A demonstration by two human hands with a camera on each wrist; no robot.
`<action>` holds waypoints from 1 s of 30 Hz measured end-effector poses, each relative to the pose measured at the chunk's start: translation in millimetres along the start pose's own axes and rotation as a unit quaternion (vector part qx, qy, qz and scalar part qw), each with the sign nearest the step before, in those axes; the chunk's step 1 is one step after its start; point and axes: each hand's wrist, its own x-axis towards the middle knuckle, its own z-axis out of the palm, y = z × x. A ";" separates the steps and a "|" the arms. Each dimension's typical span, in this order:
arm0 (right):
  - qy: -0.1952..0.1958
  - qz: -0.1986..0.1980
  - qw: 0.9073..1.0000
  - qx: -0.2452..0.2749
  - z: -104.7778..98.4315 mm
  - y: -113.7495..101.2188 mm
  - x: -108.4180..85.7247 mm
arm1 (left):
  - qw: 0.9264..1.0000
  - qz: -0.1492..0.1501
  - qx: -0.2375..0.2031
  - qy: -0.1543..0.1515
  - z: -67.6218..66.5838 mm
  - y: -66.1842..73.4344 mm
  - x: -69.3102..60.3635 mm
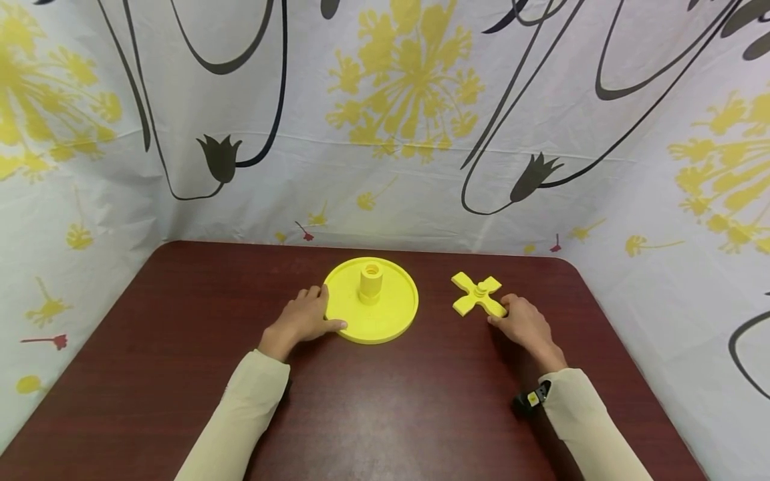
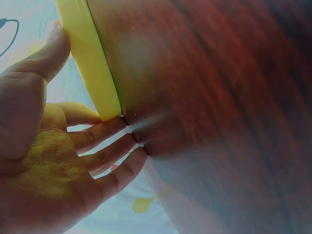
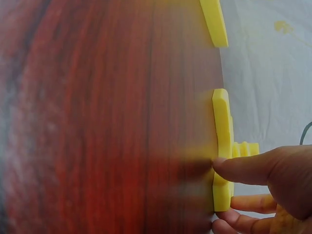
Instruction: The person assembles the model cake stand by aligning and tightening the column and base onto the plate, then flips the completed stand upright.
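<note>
A round yellow disc with a raised rim lies on the table, a hollow post standing at its middle. My left hand touches the disc's left edge, thumb over the rim and fingers spread beside it; in the left wrist view the fingertips of that hand rest on the table by the disc's edge. To the right lies a yellow four-armed cross with a short threaded stub facing up. My right hand pinches its near right arm; the right wrist view shows thumb and fingers about the cross.
The dark red-brown table has a patterned white cloth hanging behind it and at both sides. A dark band with a small device is at the right wrist.
</note>
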 end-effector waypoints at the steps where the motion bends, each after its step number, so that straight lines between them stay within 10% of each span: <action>1: -0.001 0.003 1.000 0.002 0.1 0.5 -0.1 | 1.000 0.000 0.000 0.000 -0.1 0.4 0.0; 30: 0.165 -0.101 0.977 0.093 -12.9 -20.8 -1.4 | 1.000 -0.008 0.004 0.001 2.0 -1.0 3.2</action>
